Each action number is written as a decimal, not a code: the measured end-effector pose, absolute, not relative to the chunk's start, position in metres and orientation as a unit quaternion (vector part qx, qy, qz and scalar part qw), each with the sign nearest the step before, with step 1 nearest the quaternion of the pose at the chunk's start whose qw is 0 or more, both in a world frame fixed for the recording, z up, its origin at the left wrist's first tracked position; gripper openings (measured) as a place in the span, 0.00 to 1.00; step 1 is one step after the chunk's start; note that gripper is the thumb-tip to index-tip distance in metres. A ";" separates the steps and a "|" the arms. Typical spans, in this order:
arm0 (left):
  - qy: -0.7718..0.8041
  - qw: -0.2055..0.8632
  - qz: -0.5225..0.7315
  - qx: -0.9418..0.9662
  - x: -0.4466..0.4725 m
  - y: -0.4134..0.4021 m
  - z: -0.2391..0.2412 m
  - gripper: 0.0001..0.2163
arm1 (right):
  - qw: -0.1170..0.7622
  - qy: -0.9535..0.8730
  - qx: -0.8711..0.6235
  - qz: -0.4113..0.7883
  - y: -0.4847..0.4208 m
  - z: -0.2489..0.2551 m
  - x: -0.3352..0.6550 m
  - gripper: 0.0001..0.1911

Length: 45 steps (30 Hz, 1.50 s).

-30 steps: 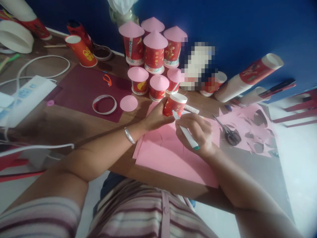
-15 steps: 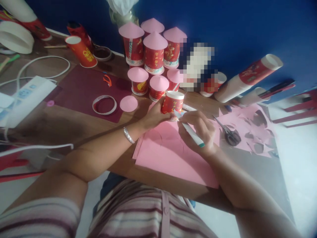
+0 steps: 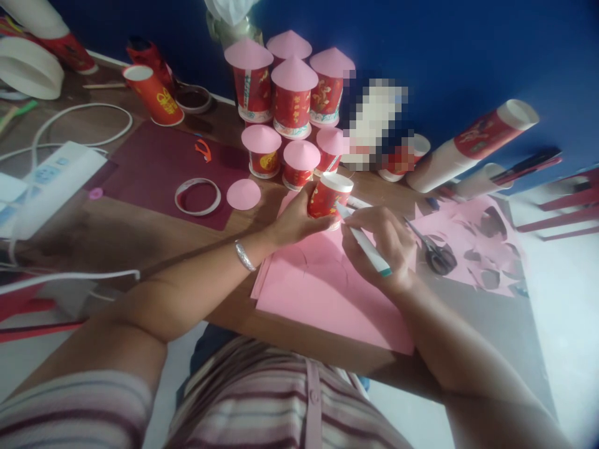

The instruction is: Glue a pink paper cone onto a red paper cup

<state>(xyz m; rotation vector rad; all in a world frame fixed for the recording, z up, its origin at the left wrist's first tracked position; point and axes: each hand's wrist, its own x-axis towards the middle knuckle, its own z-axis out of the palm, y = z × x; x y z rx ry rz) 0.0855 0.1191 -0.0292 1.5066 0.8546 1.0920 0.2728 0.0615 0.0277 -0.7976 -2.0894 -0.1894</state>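
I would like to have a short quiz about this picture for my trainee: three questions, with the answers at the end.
1. True or false: the left hand holds a red cup.
2. Choose one. The right hand holds:
a) scissors
b) a marker
c) a paper cone
3. Fill in the missing word: the silver bracelet is on the same arm as the ____ hand.

Key: 1. True. 2. b. 3. left.
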 end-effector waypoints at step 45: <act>0.394 0.522 0.434 0.620 0.087 0.115 -0.026 0.34 | 0.338 -0.881 -0.306 -0.124 0.061 0.031 0.276 0.10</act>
